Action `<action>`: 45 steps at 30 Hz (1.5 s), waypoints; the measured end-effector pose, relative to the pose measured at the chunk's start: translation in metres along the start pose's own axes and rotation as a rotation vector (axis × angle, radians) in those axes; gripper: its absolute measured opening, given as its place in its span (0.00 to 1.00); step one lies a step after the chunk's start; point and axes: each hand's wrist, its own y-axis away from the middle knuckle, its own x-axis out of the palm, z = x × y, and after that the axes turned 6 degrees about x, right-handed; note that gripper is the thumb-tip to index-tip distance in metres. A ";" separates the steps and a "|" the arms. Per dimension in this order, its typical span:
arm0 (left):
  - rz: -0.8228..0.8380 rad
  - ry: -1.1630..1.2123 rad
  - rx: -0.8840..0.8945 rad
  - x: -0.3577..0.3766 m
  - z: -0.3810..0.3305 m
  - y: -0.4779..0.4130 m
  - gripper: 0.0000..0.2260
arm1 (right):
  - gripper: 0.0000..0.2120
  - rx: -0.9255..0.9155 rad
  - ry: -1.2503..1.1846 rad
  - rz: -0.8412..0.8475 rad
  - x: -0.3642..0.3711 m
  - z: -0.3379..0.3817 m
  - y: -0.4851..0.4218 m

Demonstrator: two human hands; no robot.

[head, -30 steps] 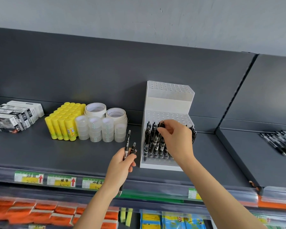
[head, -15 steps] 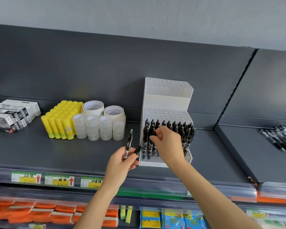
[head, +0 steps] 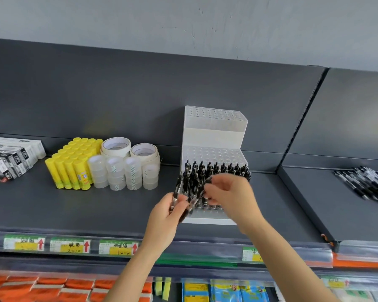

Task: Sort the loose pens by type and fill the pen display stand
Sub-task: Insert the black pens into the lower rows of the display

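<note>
A white tiered pen display stand [head: 214,136] sits on the dark shelf. Its lowest tier holds several black pens [head: 216,168] standing upright; the upper tiers show only bare holes. My left hand [head: 166,216] grips two black pens [head: 177,192] just left of the stand's front. My right hand [head: 229,195] reaches across in front of the stand and pinches the top of the slanted pen [head: 194,199] in my left hand. A pile of loose black pens [head: 367,184] lies on the neighbouring shelf at the right.
Yellow glue sticks [head: 72,166], clear tape rolls [head: 122,175] and two larger white tape rolls [head: 129,149] stand left of the stand. Boxed goods [head: 11,158] sit at the far left. Price labels [head: 70,245] line the shelf edge, with packaged goods on the shelf below.
My right hand left the pens in the stand and came left to meet my left hand, taking hold of one of its pens. My left hand rose slightly toward the stand.
</note>
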 end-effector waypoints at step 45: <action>0.264 -0.847 0.236 -0.008 0.004 -0.009 0.20 | 0.04 -0.188 0.414 -0.213 -0.021 0.011 -0.013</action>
